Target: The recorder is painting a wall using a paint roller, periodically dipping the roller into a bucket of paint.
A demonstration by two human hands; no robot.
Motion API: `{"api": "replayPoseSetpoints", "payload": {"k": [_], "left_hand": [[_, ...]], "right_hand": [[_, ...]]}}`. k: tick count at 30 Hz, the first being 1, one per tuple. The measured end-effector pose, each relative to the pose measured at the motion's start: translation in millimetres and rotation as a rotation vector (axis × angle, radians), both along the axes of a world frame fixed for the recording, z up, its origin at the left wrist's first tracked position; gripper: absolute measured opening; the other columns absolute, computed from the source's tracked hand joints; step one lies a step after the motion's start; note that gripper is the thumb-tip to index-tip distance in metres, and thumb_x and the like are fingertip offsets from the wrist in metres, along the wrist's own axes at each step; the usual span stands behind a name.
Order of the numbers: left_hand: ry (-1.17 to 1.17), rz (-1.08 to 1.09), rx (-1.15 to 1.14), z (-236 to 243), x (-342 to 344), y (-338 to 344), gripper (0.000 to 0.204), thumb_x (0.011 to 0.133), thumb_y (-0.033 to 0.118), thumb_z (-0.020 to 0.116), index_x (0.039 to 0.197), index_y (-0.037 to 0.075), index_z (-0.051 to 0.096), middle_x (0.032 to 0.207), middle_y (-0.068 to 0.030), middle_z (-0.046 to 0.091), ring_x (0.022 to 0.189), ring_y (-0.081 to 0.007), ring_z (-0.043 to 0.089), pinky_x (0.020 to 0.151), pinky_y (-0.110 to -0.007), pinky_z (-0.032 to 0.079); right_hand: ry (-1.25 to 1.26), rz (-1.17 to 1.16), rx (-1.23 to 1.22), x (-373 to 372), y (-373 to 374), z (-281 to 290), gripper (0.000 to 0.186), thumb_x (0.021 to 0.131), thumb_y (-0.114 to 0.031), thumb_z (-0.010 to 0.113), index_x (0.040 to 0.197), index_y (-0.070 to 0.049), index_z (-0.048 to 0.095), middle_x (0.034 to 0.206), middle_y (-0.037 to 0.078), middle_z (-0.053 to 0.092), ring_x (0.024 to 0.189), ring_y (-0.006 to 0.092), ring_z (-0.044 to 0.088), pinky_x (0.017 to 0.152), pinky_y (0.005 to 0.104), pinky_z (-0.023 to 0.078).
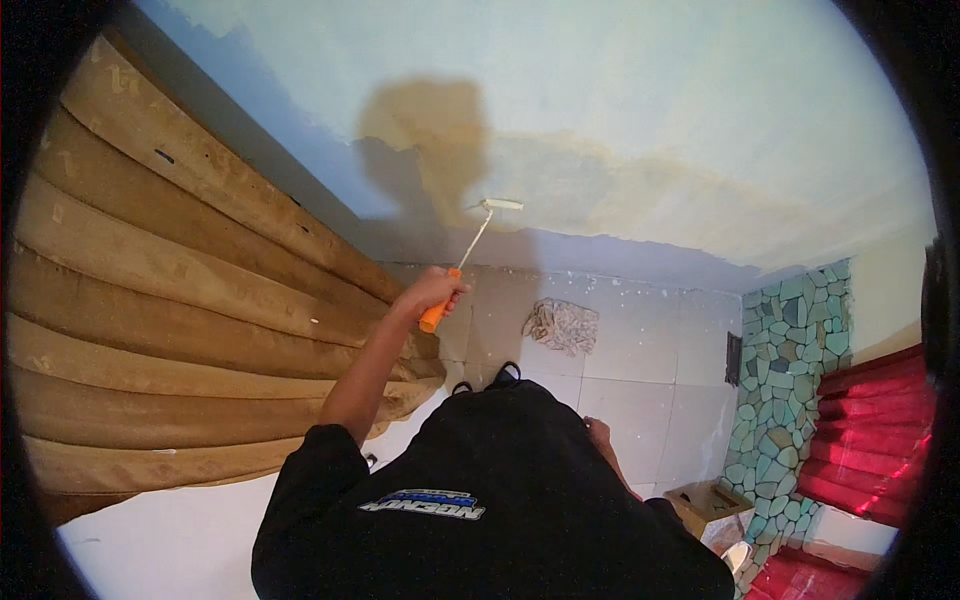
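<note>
My left hand [435, 290] is closed round the orange handle [432, 318] of a paint roller. Its thin metal frame leads up to a pale roller head [502, 205] at the lower part of a wall [650, 100] with patchy white, cream and bluish-lavender areas, where my shadow falls. My right hand [598, 432] hangs low beside my black shirt, partly hidden by it; whether its fingers hold anything is unclear. A crumpled, speckled cloth [560, 325] lies on the tiled floor in front of my feet.
A brown curtain [180, 280] runs along the left. At right are a green stone-patterned wall strip [785, 380], red curtains [865, 430] and a small dark rectangle [733, 357] at its base. A box-like object [715, 505] sits at lower right. Light tiles [630, 400] form the floor.
</note>
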State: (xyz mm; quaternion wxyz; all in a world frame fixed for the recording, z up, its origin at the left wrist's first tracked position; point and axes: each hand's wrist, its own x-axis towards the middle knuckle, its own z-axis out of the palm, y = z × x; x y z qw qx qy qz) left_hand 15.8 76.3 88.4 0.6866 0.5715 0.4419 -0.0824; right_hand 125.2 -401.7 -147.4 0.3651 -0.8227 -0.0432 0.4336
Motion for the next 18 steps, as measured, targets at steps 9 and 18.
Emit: {"api": "replayPoseSetpoints", "payload": {"k": [9,18], "left_hand": [[-0.102,0.164,0.100,61,-7,-71,0.025,0.081,0.029,0.048,0.076,0.004,0.046,0.057,-0.0019,0.046,0.040,-0.0110,0.044,0.036,-0.026,0.038],[-0.167,0.238,-0.015,30,4,-97,0.024,0.081,0.024,0.049,0.087,0.002,0.044,0.057,-0.0037,0.046,0.042,-0.0132,0.046,0.037,-0.028,0.040]], "right_hand": [[-0.033,-0.004,-0.005,-21,8,9,0.024,0.077,-0.022,0.048,0.086,-0.005,0.060,0.068,0.005,0.056,0.049,0.0148,0.047,0.041,0.0275,0.032],[0.001,-0.034,-0.046,-39,-12,-9,0.022,0.074,-0.026,0.054,0.079,-0.006,0.060,0.065,0.004,0.053,0.051,0.0146,0.047,0.044,0.0301,0.036]]}}
